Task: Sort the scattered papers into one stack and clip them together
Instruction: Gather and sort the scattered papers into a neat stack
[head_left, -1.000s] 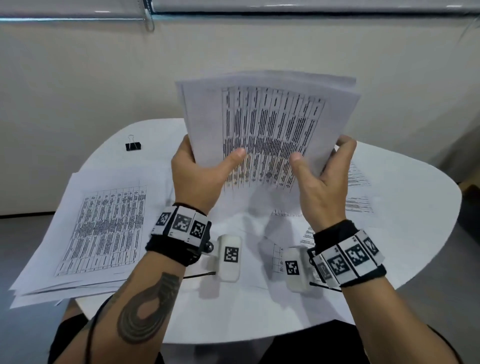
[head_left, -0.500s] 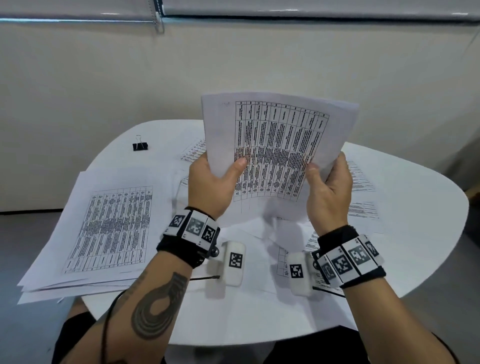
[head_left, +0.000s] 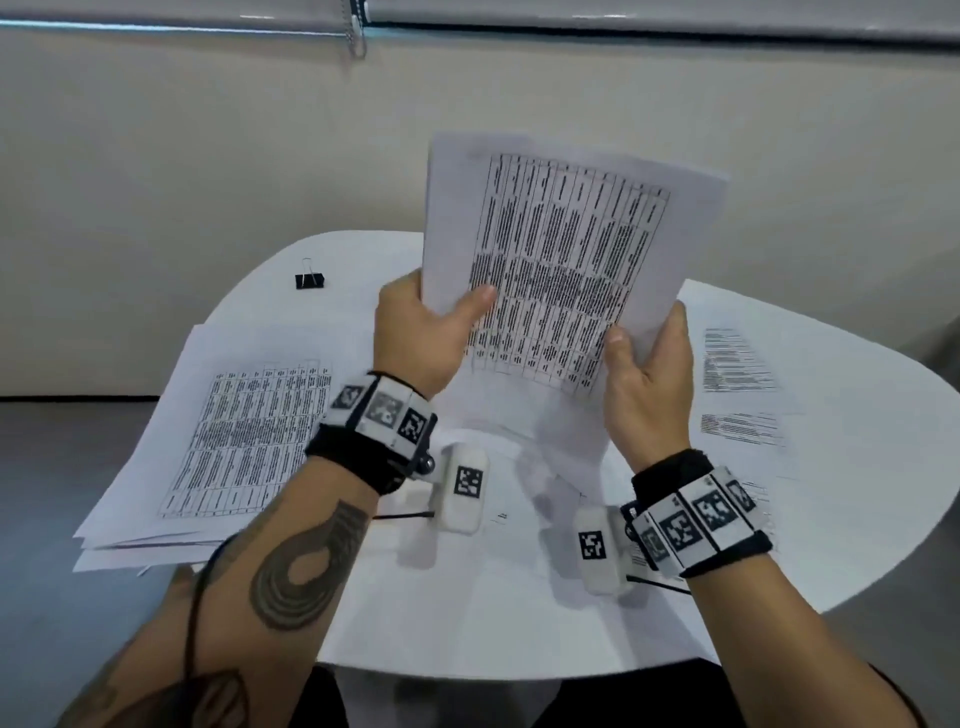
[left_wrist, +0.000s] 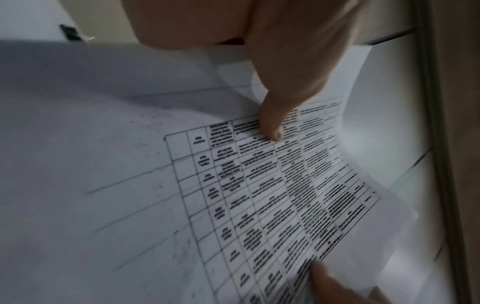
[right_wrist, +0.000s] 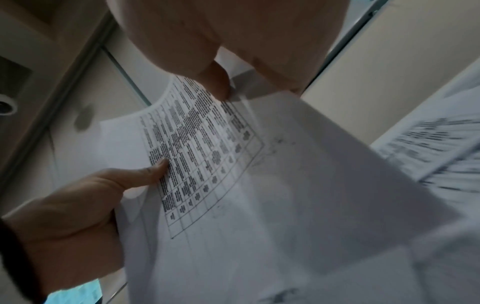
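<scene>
Squaring up: both hands have a sheaf of papers (head_left: 566, 249) lifted upright over the white table (head_left: 857, 493), printed grid facing the person.
Left hand: the left hand (head_left: 421, 332) grips the lower left edge, thumb (left_wrist: 272, 125) flat across the print and fingers curled behind.
Right hand: the right hand (head_left: 647, 384) clasps the lower right corner the same way, thumb in front and fingers behind.
Sheaf: tilted a touch to the right, top edges nearly flush, bottom curling toward the table.
Other pile: a fanned pile (head_left: 228, 431) lies flat on the left, hanging over the table edge; a few loose sheets (head_left: 737, 384) lie to the right.
Clip: the black clip (head_left: 310, 280) sits at the far left of the table, well apart from both hands.
How to do it well: I'd ease the grip just enough for the sheets to slide, tap the bottom edge on the table until the corners line up, then pinch firmly again.
Watch for: a loose hold lets inner pages slip; too tight and they won't level.
</scene>
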